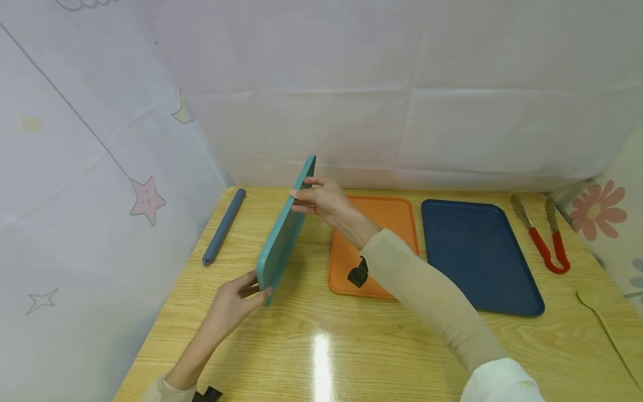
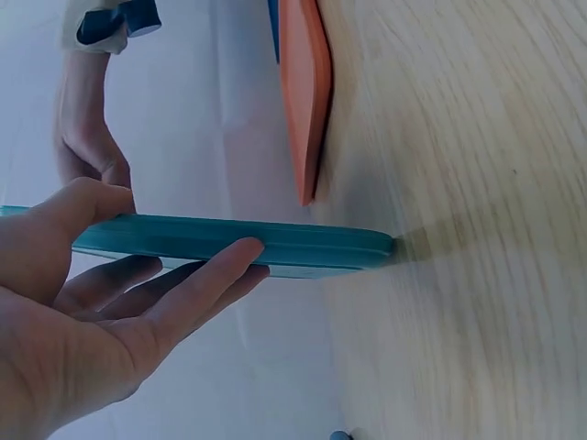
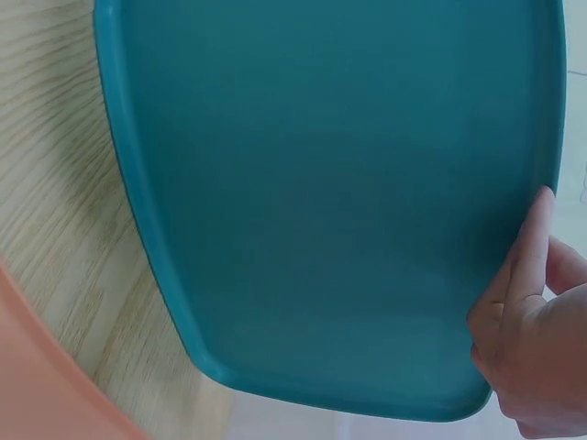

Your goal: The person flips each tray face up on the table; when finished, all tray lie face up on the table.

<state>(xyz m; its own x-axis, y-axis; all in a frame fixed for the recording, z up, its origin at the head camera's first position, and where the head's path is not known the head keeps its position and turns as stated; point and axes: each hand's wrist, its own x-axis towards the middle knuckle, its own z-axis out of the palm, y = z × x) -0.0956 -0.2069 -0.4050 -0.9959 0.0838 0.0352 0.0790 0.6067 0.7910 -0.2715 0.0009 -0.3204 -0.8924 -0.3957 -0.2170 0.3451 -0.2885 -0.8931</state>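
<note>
A teal rectangular tray (image 3: 330, 202) stands on edge, tilted, over the left part of the table, its recessed face turned to the right. My left hand (image 1: 233, 307) grips its near end, thumb on one side and fingers on the other. At the far upper edge my right hand (image 1: 324, 201) pinches the rim. In the left wrist view the tray (image 2: 229, 240) shows edge-on, its lower corner close to the wood. The right wrist view has the right hand (image 3: 537, 330) at the rim with fingers against the inner face.
An orange tray (image 1: 377, 218) lies under the right forearm, beside a dark blue tray (image 1: 472, 251). Red-handled tongs (image 1: 545, 240) and a yellow-green spoon (image 1: 598, 312) lie at the right. A blue rod (image 1: 224, 226) rests along the left edge. A cloth-covered wall (image 1: 326, 128) stands behind.
</note>
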